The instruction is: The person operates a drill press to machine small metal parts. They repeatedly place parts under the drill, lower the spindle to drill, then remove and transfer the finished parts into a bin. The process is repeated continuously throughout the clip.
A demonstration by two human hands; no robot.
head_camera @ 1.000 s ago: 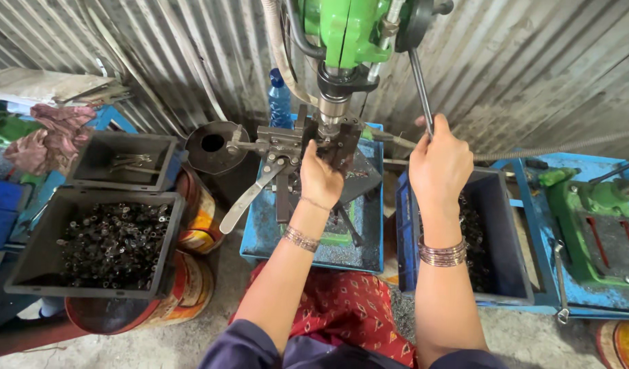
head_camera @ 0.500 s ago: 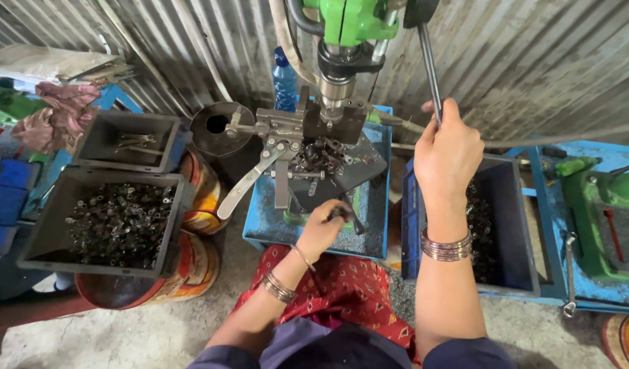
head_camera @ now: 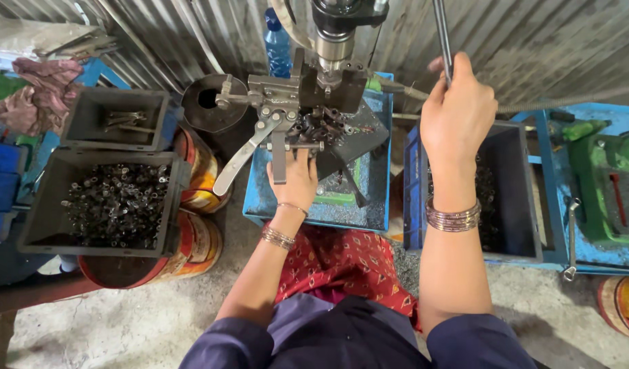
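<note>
Under the drill press [head_camera: 335,41], a blue tray [head_camera: 369,205] held gritty metal shavings and a heap of small dark parts [head_camera: 324,126]. Two black bins sat to the left: the larger bin [head_camera: 34,225] was full of short metal pieces, the smaller bin [head_camera: 89,119] held a few. The left hand [head_camera: 297,181] rested at the clamp [head_camera: 280,119], whether gripping I cannot tell; the right hand [head_camera: 458,116] had its fingers wrapped around the steel lever [head_camera: 443,37].
</note>
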